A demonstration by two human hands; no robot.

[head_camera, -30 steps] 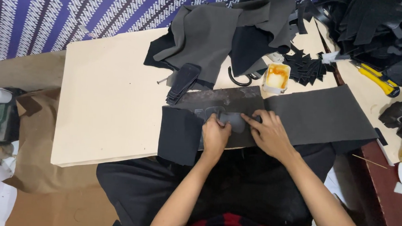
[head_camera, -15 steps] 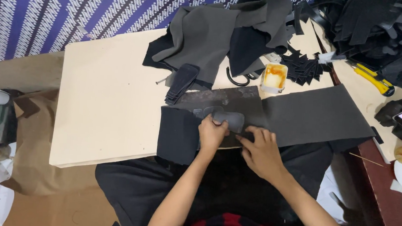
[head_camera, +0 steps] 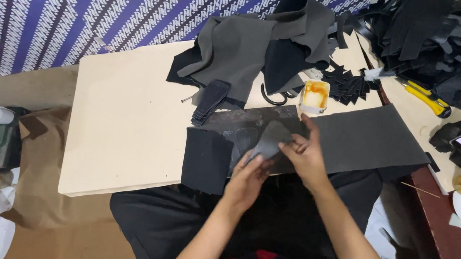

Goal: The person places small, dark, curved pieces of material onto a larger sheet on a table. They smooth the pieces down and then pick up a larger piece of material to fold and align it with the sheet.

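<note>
Left hand and right hand both pinch a small dark cut piece, lifted just above the black sheet (it spans the bench front). Behind sit a glue tub and grey fabric pile.

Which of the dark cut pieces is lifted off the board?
The small grey piece, pinched between the left hand and right hand; the stacked pieces lie flat.
</note>
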